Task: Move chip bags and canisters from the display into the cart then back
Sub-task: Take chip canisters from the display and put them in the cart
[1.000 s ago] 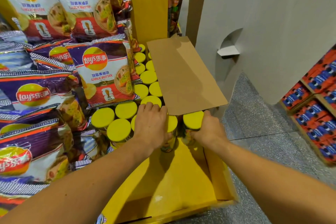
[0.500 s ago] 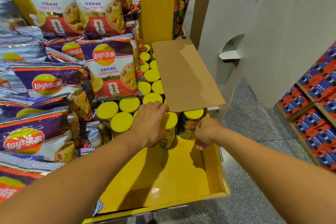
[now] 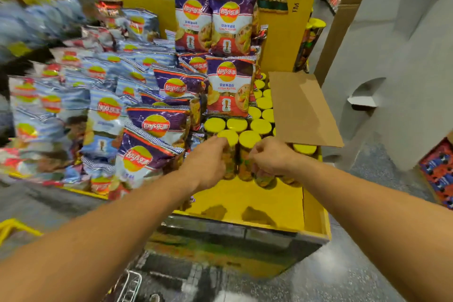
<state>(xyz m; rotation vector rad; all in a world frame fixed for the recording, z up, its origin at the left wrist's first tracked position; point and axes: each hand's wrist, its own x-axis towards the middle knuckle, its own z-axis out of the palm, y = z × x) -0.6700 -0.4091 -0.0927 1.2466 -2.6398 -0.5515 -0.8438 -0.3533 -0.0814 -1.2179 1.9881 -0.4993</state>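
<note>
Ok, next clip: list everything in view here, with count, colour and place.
chip canisters: many, yellow lids, upright in the yellow tray
yellow tray: one, front part bare
cardboard sheet: one, brown, lying over the rear canisters
purple chip bags: many, stacked left of the canisters
blue chip bags: many, far left, blurred
cart: wire edge, bottom
left hand: grip on a front canister
right hand: grip on a front canister
</note>
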